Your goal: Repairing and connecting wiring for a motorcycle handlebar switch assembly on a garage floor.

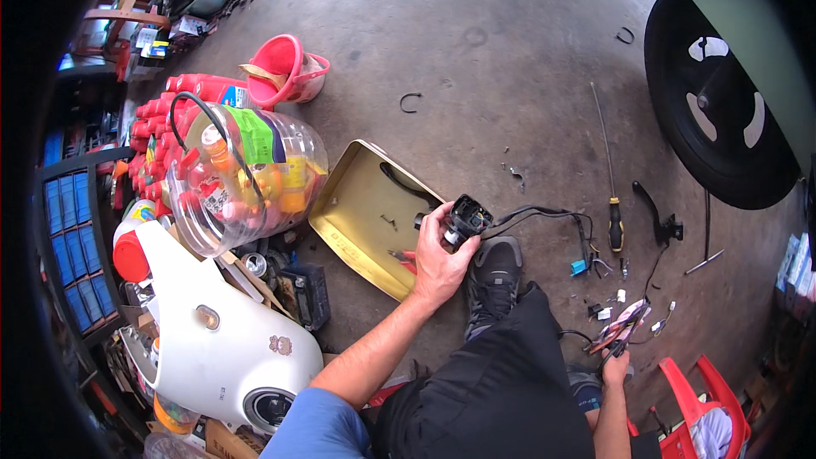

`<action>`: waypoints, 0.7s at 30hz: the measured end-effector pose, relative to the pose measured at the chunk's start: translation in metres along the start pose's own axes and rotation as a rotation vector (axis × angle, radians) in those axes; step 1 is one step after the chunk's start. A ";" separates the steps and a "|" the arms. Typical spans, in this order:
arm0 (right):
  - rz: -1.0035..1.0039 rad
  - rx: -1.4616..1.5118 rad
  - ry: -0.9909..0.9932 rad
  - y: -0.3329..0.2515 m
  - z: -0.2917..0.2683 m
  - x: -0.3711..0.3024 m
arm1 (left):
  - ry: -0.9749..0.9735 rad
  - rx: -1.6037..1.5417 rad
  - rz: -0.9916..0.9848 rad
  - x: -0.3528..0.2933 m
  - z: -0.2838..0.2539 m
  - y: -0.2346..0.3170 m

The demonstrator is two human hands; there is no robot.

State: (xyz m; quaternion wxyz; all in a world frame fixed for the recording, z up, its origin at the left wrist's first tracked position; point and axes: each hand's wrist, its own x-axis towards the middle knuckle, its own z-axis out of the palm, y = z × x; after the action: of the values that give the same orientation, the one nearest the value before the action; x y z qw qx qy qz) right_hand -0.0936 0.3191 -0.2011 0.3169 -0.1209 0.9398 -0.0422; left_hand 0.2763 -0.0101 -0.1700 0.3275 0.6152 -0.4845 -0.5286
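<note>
left hand holds black housing — green label on tub

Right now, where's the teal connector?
In the head view, the teal connector lies on the floor right of centre, between the dark shoe and the screwdriver.

A person's left hand grips a squarish black component above a grey workshop floor. Clockwise from that hand: a black wheel at 2 o'clock, a yellow-and-black-handled screwdriver at 3, the right hand clasping wires at 4, a white panel at 8, a gold-coloured panel at 10, and a pink bucket near 11.
</note>
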 end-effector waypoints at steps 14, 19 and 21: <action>-0.189 -0.167 -0.111 0.007 -0.007 0.005 | -0.023 0.112 -0.023 -0.013 0.002 0.008; -0.390 -0.413 0.106 -0.112 -0.034 -0.029 | -0.026 0.033 0.031 -0.011 0.014 0.015; -0.469 -0.068 -0.119 -0.168 -0.033 -0.040 | 0.045 -0.104 0.032 -0.010 0.023 0.021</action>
State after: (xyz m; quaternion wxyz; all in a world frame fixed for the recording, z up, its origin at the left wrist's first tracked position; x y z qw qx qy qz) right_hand -0.0486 0.1671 -0.1252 0.3489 -0.3489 0.8665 -0.0756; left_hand 0.2488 -0.0047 -0.1527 0.3781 0.6014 -0.4587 -0.5338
